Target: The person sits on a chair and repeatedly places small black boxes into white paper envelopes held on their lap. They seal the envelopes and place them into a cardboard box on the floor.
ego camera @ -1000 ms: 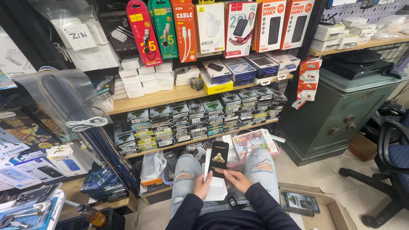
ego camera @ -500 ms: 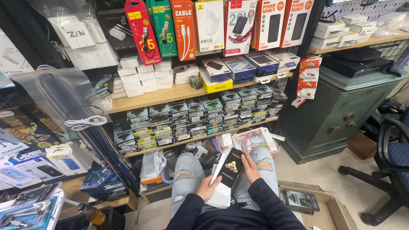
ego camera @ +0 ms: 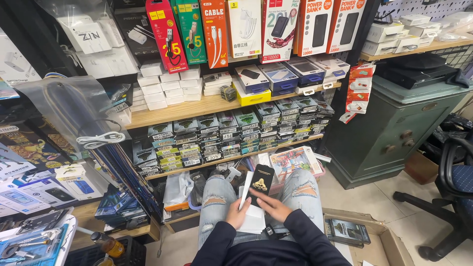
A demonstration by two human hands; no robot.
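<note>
I sit with a stack of flat white boxes [ego camera: 254, 216] on my lap, between knees in torn light jeans. My left hand [ego camera: 238, 213] grips the stack's left side. On top of the stack leans a slim black packet with a gold emblem [ego camera: 260, 182], tilted up toward the shelves. My right hand [ego camera: 270, 204] holds that black packet at its lower end, fingers under it.
Wooden shelves [ego camera: 207, 106] ahead hold rows of small boxed accessories, with hanging cable and power bank packs above. A green metal cabinet [ego camera: 394, 123] stands right, an office chair [ego camera: 453, 187] beyond it. An open cardboard box [ego camera: 364, 231] lies on the floor at my right.
The black packet was tilted to the right and lowered toward the stack half a second ago; now it stands more upright again, held by my right hand at its lower end.
</note>
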